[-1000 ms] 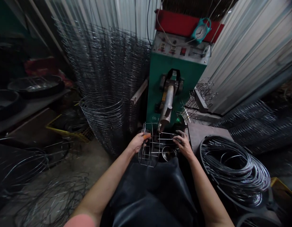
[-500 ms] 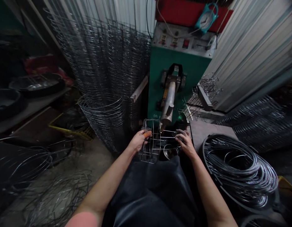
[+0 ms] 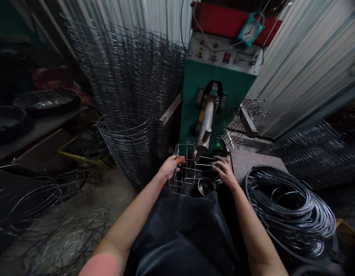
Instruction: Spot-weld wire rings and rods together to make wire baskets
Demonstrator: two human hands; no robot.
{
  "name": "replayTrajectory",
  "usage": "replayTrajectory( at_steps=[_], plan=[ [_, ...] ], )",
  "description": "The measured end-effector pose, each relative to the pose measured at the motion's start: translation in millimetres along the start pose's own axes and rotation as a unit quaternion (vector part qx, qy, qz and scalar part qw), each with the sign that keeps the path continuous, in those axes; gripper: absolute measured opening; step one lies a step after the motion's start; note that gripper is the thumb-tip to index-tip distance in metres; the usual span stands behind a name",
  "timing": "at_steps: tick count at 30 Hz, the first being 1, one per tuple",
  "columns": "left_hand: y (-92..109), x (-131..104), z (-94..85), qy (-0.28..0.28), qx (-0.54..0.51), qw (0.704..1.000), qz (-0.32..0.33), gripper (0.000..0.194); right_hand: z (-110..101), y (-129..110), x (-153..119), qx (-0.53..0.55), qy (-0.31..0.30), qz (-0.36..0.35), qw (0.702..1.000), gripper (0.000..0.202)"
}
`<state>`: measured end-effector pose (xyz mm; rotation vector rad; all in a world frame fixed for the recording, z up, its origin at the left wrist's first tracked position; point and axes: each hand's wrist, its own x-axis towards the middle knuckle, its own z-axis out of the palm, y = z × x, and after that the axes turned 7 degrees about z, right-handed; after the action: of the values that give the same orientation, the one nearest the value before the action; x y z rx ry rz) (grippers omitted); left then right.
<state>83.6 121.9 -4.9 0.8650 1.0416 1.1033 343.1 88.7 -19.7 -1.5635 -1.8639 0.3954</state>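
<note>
My left hand (image 3: 169, 167), with an orange cover on one finger, grips a small wire frame (image 3: 186, 169) of bent rings and straight rods. The frame lies under the tip of the thick metal arm (image 3: 205, 128) of a green machine (image 3: 191, 84), which looks like a spot welder. Straight rods run rightward from the frame to my right hand (image 3: 224, 170). Its fingers, with darkened tips, are closed round the rod ends. Below the rods, a round metal bowl (image 3: 206, 186) sits near the dark apron (image 3: 180, 234).
Tall stacks of wire rings (image 3: 122, 76) stand on the left. A container with coiled or bundled wire (image 3: 292, 207) is at the right, beside a flat board (image 3: 255, 163). A teal clock (image 3: 251, 30) hangs on the machine. Loose wires (image 3: 70, 237) litter the floor.
The frame and both hands stay at the arm's tip, with the frame turned or raised very slightly. The whole view has shifted a little.
</note>
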Motion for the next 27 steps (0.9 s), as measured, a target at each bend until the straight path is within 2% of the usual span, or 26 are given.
replayTrajectory(
  at_steps=[11, 18, 21, 25, 27],
  plan=[
    [0, 13, 2.3, 0.008, -0.026, 0.999, -0.023, 0.027, 1, 0, 8, 0.008, -0.002, 0.016, 1.0, 0.026],
    [1, 15, 1.4, -0.012, -0.019, 0.999, -0.037, 0.025, 0, -1, 9, 0.018, -0.019, 0.036, 0.999, 0.024],
    [4, -2, -2.8, -0.026, -0.001, 0.999, -0.028, 0.025, -4, -15, -3, 0.02, -0.056, 0.029, 0.998, 0.024],
    [3, -46, -24.3, -0.044, 0.026, 0.998, -0.025, 0.027, -20, -35, -41, 0.07, -0.112, 0.018, 0.991, 0.021],
    [5, -73, -40.7, -0.053, 0.013, 0.998, -0.039, 0.028, -31, -29, -67, 0.138, -0.063, 0.055, 0.987, 0.031]
  ],
)
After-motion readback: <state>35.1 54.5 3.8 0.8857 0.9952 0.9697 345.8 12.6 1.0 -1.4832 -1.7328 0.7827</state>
